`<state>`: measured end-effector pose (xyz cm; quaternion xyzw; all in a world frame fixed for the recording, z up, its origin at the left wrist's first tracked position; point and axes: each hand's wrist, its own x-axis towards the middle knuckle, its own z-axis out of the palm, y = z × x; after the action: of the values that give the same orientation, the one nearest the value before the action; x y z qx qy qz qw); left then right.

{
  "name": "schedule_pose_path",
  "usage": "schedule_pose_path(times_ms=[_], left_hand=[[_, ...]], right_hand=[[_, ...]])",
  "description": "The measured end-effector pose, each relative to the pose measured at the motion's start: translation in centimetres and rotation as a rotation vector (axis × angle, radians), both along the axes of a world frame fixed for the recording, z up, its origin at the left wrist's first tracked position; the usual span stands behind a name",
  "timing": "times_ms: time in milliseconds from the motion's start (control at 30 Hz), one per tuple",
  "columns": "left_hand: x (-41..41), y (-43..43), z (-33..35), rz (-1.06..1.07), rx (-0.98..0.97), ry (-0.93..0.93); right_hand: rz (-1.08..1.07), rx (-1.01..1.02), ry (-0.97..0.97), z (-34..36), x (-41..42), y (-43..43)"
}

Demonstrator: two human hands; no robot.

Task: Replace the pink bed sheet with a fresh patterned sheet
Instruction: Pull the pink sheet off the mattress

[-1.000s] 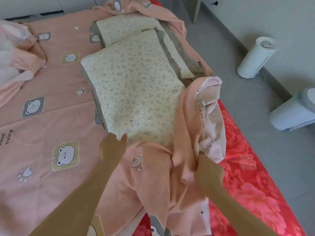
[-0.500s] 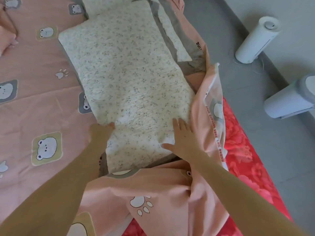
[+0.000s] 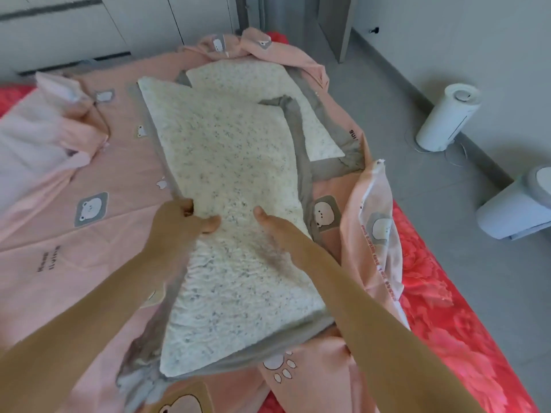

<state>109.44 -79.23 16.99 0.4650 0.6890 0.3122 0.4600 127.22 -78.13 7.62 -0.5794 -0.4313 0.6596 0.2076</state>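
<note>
On the bed below me, the pink sheet (image 3: 74, 263) with its bear and paw prints covers most of the mattress. Its right edge is turned up and inward, showing a paler underside, and a red floral layer (image 3: 447, 308) lies bare along that side and at the far left corner.

Two cream, speckled pillows with grey borders lie on the pink sheet. The near pillow (image 3: 238, 278) runs lengthwise away from me, and its near end looks raised off the sheet, though the wide lens makes that hard to judge. The far pillow (image 3: 253, 81) sits beyond it, partly under the near one's far right corner.

My left hand (image 3: 185, 222) grips the near pillow's left edge, with the fingers curled round the border and the thumb pressed on top. My right hand (image 3: 277, 231) lies on the pillow's top surface nearer its right side with the thumb stretched forward. The other fingers are too blurred to read, so I cannot tell whether it is flat or gripping.

A bundle of pale pink bedding (image 3: 44, 126) is heaped at the left. On the grey floor to the right stand a white cylindrical appliance (image 3: 447, 120) and, nearer, a second white unit (image 3: 512, 210).
</note>
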Motion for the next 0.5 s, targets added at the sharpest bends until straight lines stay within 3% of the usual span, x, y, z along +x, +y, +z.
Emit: schedule_pose_path(times_ms=[67, 167, 300, 367, 433, 500], left_hand=[[0.3, -1.2, 0.9, -0.045, -0.038, 0.026], [0.9, -2.0, 2.0, -0.047, -0.077, 0.049], [3.2, -4.2, 3.5, -0.029, -0.053, 0.163], [4.3, -5.4, 4.1, -0.021, -0.024, 0.185], [5.3, -6.4, 5.2, 0.001, 0.033, 0.157], [6.7, -6.5, 7.1, 0.004, 0.117, 0.12]], right_hand=[[0.043, 0.083, 0.134, 2.5, -1.7, -2.3], [0.148, 0.19, 0.103, 5.0, -1.7, -6.0], [0.089, 0.421, -0.388, 7.3, -2.1, -9.4], [-0.013, 0.691, -0.56, 7.9, -2.7, -11.4], [-0.117, 0.871, -0.669, 8.8, -2.2, -12.8], [-0.16, 0.876, -0.682, 11.1, -1.3, -13.5]])
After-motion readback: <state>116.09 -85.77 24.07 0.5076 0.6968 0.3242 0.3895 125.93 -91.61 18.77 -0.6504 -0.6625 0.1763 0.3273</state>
